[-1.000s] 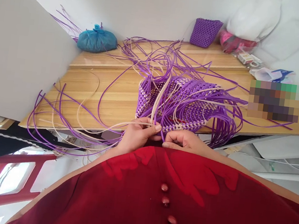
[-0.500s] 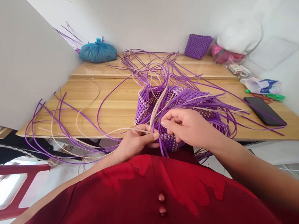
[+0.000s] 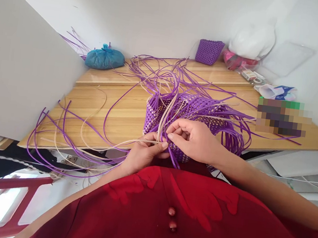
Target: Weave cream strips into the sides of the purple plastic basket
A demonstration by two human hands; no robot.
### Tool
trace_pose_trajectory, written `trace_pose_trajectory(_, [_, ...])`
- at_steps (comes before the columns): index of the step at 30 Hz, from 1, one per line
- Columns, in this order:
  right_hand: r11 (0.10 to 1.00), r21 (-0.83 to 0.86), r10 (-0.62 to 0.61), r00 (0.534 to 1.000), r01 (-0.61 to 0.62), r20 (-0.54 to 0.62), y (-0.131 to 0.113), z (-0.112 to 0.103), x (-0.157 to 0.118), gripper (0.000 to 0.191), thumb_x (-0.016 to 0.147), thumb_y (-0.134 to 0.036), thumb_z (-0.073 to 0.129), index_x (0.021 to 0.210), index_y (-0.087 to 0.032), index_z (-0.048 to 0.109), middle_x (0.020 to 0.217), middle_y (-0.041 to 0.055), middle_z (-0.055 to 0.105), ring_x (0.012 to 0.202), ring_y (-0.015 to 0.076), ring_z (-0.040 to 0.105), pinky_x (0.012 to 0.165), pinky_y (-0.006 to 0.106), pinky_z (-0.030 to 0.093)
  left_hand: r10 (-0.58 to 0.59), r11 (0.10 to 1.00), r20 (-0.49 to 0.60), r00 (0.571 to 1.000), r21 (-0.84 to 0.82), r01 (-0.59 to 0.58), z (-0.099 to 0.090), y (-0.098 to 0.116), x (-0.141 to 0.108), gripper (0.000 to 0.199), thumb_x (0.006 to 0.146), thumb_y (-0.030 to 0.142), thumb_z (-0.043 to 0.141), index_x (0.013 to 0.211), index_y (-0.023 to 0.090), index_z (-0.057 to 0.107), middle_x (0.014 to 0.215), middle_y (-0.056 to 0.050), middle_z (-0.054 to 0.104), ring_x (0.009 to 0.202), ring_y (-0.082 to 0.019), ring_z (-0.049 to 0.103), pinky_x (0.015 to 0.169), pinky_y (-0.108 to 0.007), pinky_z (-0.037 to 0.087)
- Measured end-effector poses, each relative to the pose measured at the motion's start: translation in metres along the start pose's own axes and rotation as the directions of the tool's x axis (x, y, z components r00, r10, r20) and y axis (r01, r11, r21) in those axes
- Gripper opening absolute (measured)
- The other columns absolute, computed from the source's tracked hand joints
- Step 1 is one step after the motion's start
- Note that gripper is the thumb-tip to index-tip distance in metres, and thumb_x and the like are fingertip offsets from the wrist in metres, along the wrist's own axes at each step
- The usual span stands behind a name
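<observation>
A half-woven basket (image 3: pixel 151 114) of purple and beige plastic strips lies at the table's front edge, close to my body. Long loose strips (image 3: pixel 177 83) fan out from its rim to the back, left and right. My left hand (image 3: pixel 147 150) pinches beige and purple strips between thumb and fingers at the near rim. Just right of it, my right hand (image 3: pixel 193 138) is closed, thumb against fingertips, at the purple strips by the near rim. Its fingers hide exactly which strip it pinches.
On the wooden table (image 3: pixel 92 99), a blue bag (image 3: pixel 105 58) stands back left. A small purple basket (image 3: pixel 209 52) and a white plastic bag (image 3: pixel 252 39) are at the back right. A pixelated patch covers something dark at the right. Strips hang over the front left edge.
My right hand has moved slightly left and down, closer to my left hand. My left hand keeps its pinch. The whole view has shifted a little.
</observation>
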State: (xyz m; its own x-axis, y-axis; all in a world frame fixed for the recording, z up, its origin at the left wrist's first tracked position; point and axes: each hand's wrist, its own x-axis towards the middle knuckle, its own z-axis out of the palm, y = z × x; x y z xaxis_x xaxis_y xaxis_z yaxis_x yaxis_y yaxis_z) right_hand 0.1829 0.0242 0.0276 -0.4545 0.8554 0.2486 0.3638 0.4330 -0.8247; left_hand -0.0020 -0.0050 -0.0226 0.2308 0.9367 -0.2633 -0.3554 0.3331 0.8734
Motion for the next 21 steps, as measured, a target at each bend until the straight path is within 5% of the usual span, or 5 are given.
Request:
trace_pose_trajectory(7, [0.987,-0.122,-0.091,0.993,0.1,0.075,-0.001,0.003,0.007,0.015,0.091,-0.017,0.066,0.076,-0.014,0.063,0.065,-0.0044,0.056,0.058,0.009,0.049,0.055,0.022,0.032,-0.014,0.999,0.009,1.0,0.05,0.013,0.0,0.004,-0.001,0.038,0.061,0.035,0.089,0.079,0.015,0.062,0.074,0.002,0.064,0.067,-0.012,0.065,0.068,-0.029,0.061])
trace_pose_trajectory(10, [0.928,-0.299,-0.265,0.958,0.223,-0.106,-0.005,-0.013,0.026,0.032,0.089,-0.009,0.065,0.061,-0.014,0.049,0.06,-0.0043,0.047,0.057,0.0088,0.041,0.056,0.024,0.027,-0.055,0.997,-0.006,0.998,0.062,0.055,0.002,0.008,-0.003,0.04,0.06,0.036,0.09,0.077,0.014,0.061,0.072,0.001,0.063,0.064,-0.012,0.065,0.066,-0.031,0.061])
trace_pose_trajectory(13, [0.843,-0.534,-0.331,0.85,0.071,-0.41,-0.004,-0.045,0.063,0.037,0.089,-0.005,0.066,0.059,-0.015,0.045,0.06,-0.0033,0.042,0.059,0.0101,0.036,0.058,0.027,0.023,-0.07,0.995,-0.028,0.997,0.074,0.072,0.004,0.012,-0.004,0.04,0.058,0.035,0.091,0.075,0.013,0.061,0.077,0.001,0.064,0.067,-0.012,0.064,0.066,-0.029,0.061])
trace_pose_trajectory(15, [0.822,-0.563,-0.214,0.868,-0.088,-0.448,0.002,-0.064,0.088,0.039,0.088,-0.007,0.07,0.06,-0.016,0.044,0.06,-0.0031,0.042,0.059,0.0102,0.037,0.059,0.026,0.025,-0.059,0.995,-0.03,0.998,0.083,0.062,0.004,0.014,-0.003,0.04,0.059,0.034,0.09,0.074,0.013,0.06,0.081,0.0,0.064,0.07,-0.011,0.064,0.067,-0.027,0.061])
trace_pose_trajectory(21, [0.689,-0.711,-0.06,0.966,-0.141,-0.25,0.022,-0.076,0.108,0.041,0.093,-0.019,0.067,0.056,-0.017,0.048,0.055,-0.0006,0.039,0.058,0.0153,0.039,0.062,0.03,0.028,-0.094,0.991,0.073,0.993,0.1,0.086,-0.002,0.017,-0.004,0.042,0.063,0.031,0.089,0.093,0.015,0.064,0.085,0.0,0.064,0.076,-0.01,0.063,0.074,-0.026,0.06])
